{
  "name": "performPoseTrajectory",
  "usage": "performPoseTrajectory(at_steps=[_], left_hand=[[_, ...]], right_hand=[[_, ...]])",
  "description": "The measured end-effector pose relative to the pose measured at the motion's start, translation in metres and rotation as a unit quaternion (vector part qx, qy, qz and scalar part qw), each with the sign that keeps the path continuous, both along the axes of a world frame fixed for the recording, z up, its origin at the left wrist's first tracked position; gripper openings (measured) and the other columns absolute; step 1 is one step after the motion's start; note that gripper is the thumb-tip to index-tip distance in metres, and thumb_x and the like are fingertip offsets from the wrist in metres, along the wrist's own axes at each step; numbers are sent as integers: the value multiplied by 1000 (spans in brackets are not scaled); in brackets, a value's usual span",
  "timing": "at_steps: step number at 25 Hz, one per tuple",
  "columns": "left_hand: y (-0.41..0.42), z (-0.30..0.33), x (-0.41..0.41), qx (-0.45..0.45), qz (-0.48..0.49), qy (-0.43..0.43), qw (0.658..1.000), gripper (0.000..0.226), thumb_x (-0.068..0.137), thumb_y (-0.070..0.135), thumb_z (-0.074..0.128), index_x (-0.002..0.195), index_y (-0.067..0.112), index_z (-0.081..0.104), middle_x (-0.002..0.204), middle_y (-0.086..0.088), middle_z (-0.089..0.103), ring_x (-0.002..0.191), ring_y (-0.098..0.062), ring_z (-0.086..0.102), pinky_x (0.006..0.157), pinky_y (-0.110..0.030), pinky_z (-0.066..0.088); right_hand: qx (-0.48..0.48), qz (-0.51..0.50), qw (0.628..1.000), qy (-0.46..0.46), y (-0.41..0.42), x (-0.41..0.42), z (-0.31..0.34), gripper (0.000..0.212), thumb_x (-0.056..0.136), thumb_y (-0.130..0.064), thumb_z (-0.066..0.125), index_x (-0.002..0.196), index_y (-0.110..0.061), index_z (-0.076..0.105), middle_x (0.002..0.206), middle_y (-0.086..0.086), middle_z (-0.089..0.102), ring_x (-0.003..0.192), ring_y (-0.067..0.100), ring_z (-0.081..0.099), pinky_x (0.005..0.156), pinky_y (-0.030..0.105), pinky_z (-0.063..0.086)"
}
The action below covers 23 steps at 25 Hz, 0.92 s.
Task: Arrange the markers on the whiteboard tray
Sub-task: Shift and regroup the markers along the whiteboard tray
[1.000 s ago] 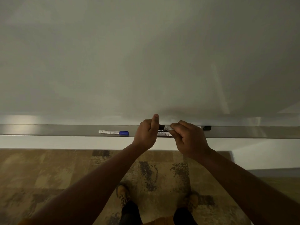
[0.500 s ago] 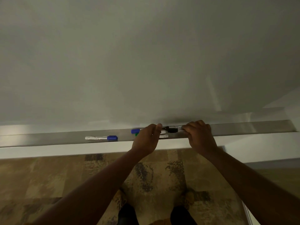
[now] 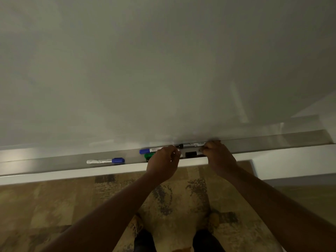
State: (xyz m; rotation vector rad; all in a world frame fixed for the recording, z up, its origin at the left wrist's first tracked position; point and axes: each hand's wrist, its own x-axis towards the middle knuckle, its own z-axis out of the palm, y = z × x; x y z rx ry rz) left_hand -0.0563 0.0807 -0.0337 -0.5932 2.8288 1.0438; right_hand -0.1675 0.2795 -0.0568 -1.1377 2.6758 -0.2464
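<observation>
**Two hands at a cluster of markers on a whiteboard tray**

A dim room, seen from above. A large blank whiteboard fills the upper view. Along its bottom edge runs a long grey metal tray, tilted slightly in the frame, with a white ledge below it and patterned tan and dark carpet under that.

Near the middle of the tray, both hands meet at a cluster of markers. The left hand is curled with its fingers closed on the barrel of a blue-capped marker lying against the tray's back wall; a green cap shows just in front of it. The right hand has its fingers pinched on the end of an uncapped black-tipped marker, also along the back wall. A black cap sits between the hands at the tray's front.

Left of the cluster, well apart, a lone blue-capped white marker lies flat. The tray is bare beyond it and to the right of the hands.

The hands hide much of the cluster; how many markers lie there cannot be told. Shoes show dimly below.
</observation>
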Motion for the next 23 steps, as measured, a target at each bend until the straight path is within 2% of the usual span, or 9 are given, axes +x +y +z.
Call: performPoseTrajectory(at_steps=[4,8,10,14,18,23], left_hand=[[-3,-5,-1,-17,-2,1,1000,20,98,39,49,98,27,65,91,7,70,78,-8,63,67,-32,57],[-9,-12,1,-70,-22,32,997,19,99,30,51,108,25,67,96,7,69,78,-8,60,61,-22,45],[-11,-15,3,-107,-43,32,993,23,99,28,50,113,22,67,99,4,68,81,-12,62,62,-21,41],[-13,-20,4,-127,-66,15,990,21,99,22,50,111,19,67,98,1,64,82,-16,60,65,-26,48],[-13,-21,4,-117,-76,5,990,20,96,16,54,112,15,66,102,-1,61,85,-18,60,70,-31,55],[-11,-21,4,-99,-91,49,990,26,93,9,58,117,12,66,106,-4,64,92,-20,60,76,-31,54]], right_hand=[[-33,-47,998,13,6,-3,4,23,74,3,66,94,-6,72,94,10,67,90,33,57,75,41,54],[26,-80,996,32,14,-11,19,24,71,5,61,91,-5,70,93,14,69,87,39,61,75,47,54],[38,-81,996,21,15,-12,25,25,73,4,56,91,-6,70,96,14,70,89,39,62,75,47,53],[44,-77,996,0,13,-12,31,28,82,-5,48,98,-13,69,105,9,67,91,36,62,75,44,53],[50,-83,995,-4,14,-15,30,19,84,-7,52,93,-14,68,100,10,65,86,36,62,70,43,52],[49,-67,996,15,20,-18,25,18,84,-7,55,93,-14,68,95,10,65,83,35,62,66,43,53]])
